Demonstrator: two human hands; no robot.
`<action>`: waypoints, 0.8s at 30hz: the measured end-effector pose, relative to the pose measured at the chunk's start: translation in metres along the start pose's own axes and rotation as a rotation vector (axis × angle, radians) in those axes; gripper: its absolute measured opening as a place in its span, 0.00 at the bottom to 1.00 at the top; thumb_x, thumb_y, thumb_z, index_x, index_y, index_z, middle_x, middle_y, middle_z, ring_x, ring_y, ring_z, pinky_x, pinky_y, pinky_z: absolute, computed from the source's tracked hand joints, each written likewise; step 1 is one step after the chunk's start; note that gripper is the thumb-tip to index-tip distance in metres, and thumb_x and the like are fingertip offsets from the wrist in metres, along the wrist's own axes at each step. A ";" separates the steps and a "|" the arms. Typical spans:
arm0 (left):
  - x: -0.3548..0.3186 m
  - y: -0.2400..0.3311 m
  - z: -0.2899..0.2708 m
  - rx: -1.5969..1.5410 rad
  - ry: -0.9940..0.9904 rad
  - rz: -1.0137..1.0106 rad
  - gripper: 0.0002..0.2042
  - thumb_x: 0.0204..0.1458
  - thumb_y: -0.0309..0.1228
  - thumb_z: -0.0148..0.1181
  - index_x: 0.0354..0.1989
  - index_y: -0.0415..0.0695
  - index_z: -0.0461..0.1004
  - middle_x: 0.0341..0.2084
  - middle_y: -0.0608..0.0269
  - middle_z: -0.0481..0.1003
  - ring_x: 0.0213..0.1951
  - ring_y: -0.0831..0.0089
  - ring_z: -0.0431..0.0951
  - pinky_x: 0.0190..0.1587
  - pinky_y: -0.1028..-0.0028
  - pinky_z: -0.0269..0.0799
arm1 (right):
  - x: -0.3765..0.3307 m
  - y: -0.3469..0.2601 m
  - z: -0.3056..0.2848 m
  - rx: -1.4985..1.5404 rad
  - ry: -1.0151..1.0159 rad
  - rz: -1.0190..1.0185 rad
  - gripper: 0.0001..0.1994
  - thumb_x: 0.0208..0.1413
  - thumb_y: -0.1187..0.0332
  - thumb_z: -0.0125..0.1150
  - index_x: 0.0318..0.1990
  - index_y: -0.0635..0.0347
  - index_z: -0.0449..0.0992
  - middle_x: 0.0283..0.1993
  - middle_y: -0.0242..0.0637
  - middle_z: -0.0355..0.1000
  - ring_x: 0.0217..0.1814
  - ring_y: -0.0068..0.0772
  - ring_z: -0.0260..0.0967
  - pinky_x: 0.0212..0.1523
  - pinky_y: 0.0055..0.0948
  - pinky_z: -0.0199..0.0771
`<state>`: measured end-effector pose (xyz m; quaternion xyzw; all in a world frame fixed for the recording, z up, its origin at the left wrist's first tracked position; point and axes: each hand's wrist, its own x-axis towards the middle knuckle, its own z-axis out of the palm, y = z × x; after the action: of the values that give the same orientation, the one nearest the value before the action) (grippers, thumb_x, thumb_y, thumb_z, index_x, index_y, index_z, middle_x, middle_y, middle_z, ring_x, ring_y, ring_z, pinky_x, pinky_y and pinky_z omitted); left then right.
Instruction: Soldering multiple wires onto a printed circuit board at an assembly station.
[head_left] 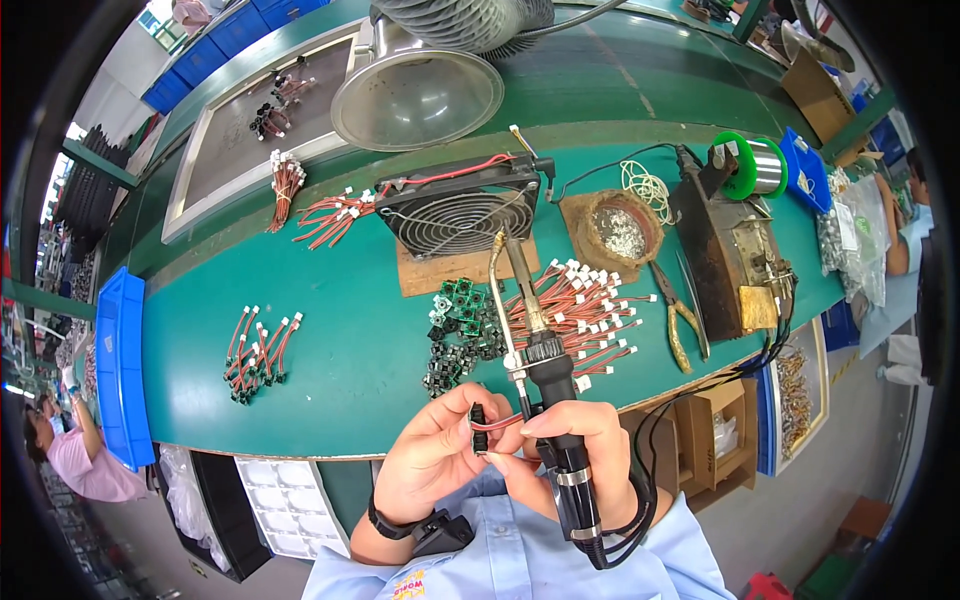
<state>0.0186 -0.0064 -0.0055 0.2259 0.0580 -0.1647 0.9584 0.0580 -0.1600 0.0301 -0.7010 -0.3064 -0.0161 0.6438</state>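
Observation:
Close to my body, my left hand (425, 450) pinches a small black component (479, 432) between thumb and fingers. My right hand (592, 445) is wrapped round a black soldering iron (552, 372), its metal tip and brass-coloured feed tube pointing up and away from me. The thumb and fingertips of that same hand also meet a red lead wire (503, 423) that runs to the black component. Beyond my hands lies a pile of small black and green components (463, 325). Beside it are many red-and-black wires with white connectors (590, 310).
A fan (460, 212) stands behind the piles, under a metal extraction hood (418, 100). To the right are a tip-cleaning bowl (622, 232), pliers (680, 325), a solder reel (755, 166) and the iron's station (725, 255). Finished-looking wired parts (260, 358) and a blue bin (122, 370) lie left.

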 end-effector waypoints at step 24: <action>-0.001 0.001 0.003 0.114 0.020 0.048 0.11 0.54 0.33 0.55 0.38 0.38 0.65 0.31 0.63 0.64 0.34 0.76 0.65 0.35 0.79 0.62 | 0.001 0.002 -0.002 0.052 0.038 0.011 0.22 0.40 0.79 0.68 0.41 0.60 0.62 0.26 0.34 0.73 0.21 0.16 0.68 0.20 0.17 0.67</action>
<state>0.0180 -0.0068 -0.0022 0.2831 0.0526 -0.1423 0.9470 0.0604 -0.1616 0.0290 -0.6852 -0.2906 -0.0176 0.6676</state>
